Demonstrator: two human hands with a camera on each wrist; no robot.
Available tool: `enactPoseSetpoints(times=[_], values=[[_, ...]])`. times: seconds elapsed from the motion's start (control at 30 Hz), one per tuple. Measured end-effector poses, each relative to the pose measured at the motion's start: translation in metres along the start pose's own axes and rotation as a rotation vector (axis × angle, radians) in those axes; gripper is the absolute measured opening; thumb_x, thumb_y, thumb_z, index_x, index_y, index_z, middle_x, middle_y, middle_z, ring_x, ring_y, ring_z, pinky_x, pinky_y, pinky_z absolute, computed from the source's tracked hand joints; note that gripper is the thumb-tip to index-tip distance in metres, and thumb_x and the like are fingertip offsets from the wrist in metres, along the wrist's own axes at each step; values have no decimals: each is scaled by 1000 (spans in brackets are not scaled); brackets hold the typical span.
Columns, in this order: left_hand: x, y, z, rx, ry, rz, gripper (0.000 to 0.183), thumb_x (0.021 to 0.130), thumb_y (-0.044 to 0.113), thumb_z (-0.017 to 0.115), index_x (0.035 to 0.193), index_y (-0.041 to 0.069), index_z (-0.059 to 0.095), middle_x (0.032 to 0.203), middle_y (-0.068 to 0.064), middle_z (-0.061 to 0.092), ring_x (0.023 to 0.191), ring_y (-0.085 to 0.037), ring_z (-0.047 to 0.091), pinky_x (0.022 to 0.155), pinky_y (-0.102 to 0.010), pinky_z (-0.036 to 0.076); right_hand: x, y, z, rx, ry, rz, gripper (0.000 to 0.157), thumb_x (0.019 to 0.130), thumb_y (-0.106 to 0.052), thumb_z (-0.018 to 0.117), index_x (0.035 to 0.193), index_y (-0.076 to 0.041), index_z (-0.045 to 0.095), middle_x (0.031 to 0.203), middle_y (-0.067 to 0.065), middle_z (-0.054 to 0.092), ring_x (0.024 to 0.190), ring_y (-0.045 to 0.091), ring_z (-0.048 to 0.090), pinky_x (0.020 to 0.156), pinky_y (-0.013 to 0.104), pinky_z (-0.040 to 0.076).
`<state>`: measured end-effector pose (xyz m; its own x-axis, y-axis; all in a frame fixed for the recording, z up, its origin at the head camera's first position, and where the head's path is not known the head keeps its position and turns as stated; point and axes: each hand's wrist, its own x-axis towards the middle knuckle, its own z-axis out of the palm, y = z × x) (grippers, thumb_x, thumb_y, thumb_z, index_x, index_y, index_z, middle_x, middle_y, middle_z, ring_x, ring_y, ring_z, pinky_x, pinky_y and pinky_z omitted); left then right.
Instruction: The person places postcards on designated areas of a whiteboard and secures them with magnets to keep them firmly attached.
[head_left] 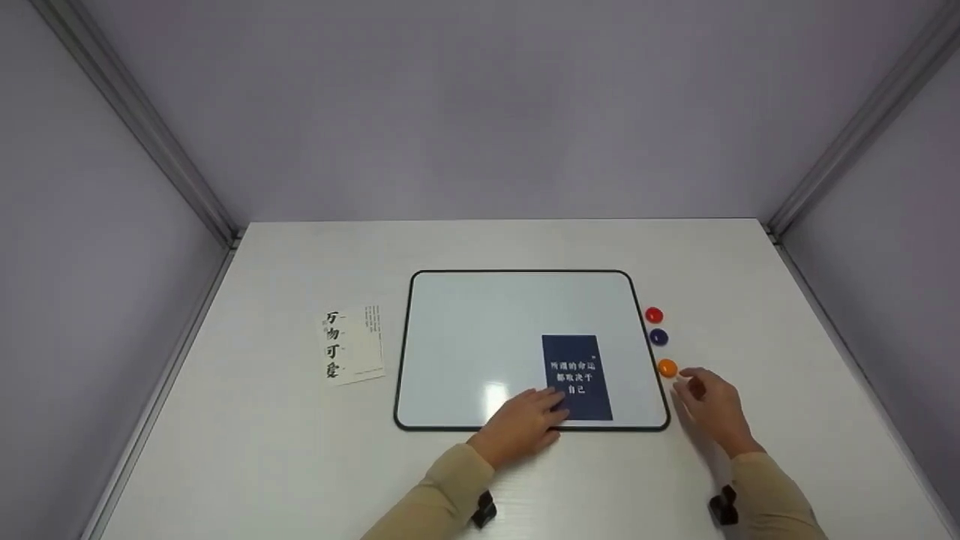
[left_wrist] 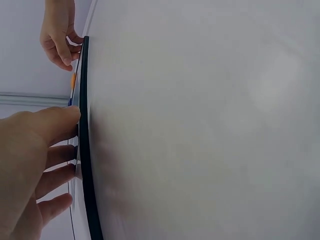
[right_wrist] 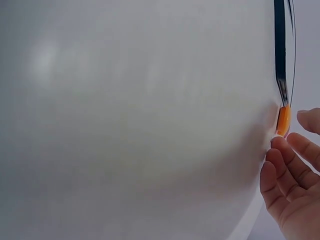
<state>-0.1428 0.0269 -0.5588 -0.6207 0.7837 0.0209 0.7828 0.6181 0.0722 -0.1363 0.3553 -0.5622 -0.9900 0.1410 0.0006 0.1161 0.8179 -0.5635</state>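
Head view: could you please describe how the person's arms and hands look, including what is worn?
Long beige cloth sleeves end near the wrists. The left hand and right hand wear no gloves. A small black angular device shows beside each sleeve.

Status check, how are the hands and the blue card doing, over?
Left hand resting on blue card, which lies on whiteboard. Right hand beside orange disc, not gripping it. No obstruction visible between them.

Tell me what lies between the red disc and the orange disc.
A blue disc lies between the red disc and the orange disc; the head view shows it.
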Motion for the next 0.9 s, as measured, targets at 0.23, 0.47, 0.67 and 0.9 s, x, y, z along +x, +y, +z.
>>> enactPoseSetpoints(times=[0.23, 0.47, 0.67, 0.9], values=[[6, 5, 0, 27, -6, 9, 40, 99, 38, 50, 134, 22, 57, 148, -1, 49, 139, -16, 47, 116, -32, 39, 2, -1, -1, 7, -39, 46, 32, 95, -15, 56, 122, 2, 57, 95, 15, 62, 86, 22, 53, 68, 17, 44], [11, 7, 4, 46, 4, 22, 40, 100, 39, 47, 136, 25, 55, 149, -1, 49, 139, -17, 46, 116, -33, 39, 6, 0, -1, 9, -6, 2, 32, 94, -14, 59, 121, 4, 58, 86, 13, 61, 78, 18, 49, 63, 18, 40], [15, 7, 6, 69, -5, 21, 39, 100, 40, 45, 138, 30, 52, 150, 2, 47, 141, -19, 44, 117, -37, 39, 8, 1, -1, 0, -18, 8, 33, 94, -15, 59, 121, 3, 57, 85, 13, 61, 77, 18, 49, 62, 19, 39], [19, 10, 5, 64, -31, 26, 40, 102, 41, 41, 140, 33, 49, 152, 3, 44, 142, -20, 42, 118, -38, 38, 11, 1, 1, 18, -63, 64, 38, 95, -18, 58, 127, 2, 54, 87, 13, 59, 78, 20, 49, 61, 21, 39]])
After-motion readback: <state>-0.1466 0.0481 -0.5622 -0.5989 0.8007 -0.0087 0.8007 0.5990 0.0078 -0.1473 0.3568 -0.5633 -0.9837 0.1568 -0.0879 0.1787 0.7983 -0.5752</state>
